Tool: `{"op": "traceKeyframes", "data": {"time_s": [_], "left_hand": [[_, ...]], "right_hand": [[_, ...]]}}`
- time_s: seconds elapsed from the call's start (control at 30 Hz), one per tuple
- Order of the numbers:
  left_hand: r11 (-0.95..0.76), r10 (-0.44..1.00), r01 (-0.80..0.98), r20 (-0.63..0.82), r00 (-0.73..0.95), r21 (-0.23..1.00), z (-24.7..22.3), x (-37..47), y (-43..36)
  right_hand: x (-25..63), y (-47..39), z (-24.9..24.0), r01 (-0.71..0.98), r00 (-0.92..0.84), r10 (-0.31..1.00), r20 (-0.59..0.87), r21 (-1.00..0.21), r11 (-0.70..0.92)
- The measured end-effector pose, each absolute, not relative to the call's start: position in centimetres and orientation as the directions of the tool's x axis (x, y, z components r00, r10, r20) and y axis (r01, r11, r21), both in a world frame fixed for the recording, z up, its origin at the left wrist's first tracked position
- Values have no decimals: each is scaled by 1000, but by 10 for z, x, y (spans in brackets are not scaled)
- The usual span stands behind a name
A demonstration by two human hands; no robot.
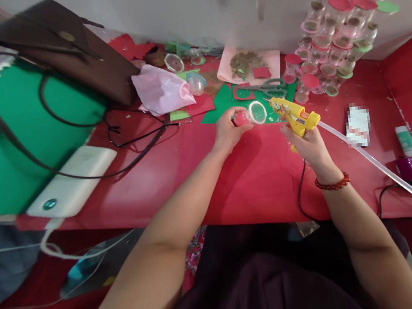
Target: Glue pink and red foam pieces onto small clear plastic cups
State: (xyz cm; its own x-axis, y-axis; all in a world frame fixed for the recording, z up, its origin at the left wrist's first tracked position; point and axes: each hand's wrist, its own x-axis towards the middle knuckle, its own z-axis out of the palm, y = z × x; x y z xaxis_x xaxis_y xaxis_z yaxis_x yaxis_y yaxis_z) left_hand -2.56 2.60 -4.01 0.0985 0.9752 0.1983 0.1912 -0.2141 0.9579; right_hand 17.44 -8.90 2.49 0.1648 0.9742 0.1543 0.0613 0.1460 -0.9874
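Fingers [244,129] of the left hand [226,131] are grasping a white-rimmed clear cup [251,114], the right hand [310,145] is clasping a yellow glue gun [296,116] near it, and scissors [273,86] are lying just beyond the fingers of both.

Red-covered table [149,181] against pale grey wall [180,7].

The long table covered in glossy red [149,181] had a brown leather bag [77,55] lying at its left. Grey-handled scissors [271,86] rested on green paper [222,103], near a pale pink sheet [223,71].
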Motion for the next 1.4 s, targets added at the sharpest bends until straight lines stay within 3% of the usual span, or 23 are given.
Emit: {"op": "traceKeyframes", "data": {"time_s": [0.47,1.03,1.4], "left_hand": [[-279,957,171,259,131,945,-38,-24,24],[-393,916,245,356,182,886,-49,-28,31],[-372,924,253,331,190,893,-42,-28,28]], "right_hand": [[159,-92,24,54,15,998,58,-997,58],[165,-88,13,119,67,997,36,-993,28],[165,-87,13,131,65,997,44,-991,36]]}}
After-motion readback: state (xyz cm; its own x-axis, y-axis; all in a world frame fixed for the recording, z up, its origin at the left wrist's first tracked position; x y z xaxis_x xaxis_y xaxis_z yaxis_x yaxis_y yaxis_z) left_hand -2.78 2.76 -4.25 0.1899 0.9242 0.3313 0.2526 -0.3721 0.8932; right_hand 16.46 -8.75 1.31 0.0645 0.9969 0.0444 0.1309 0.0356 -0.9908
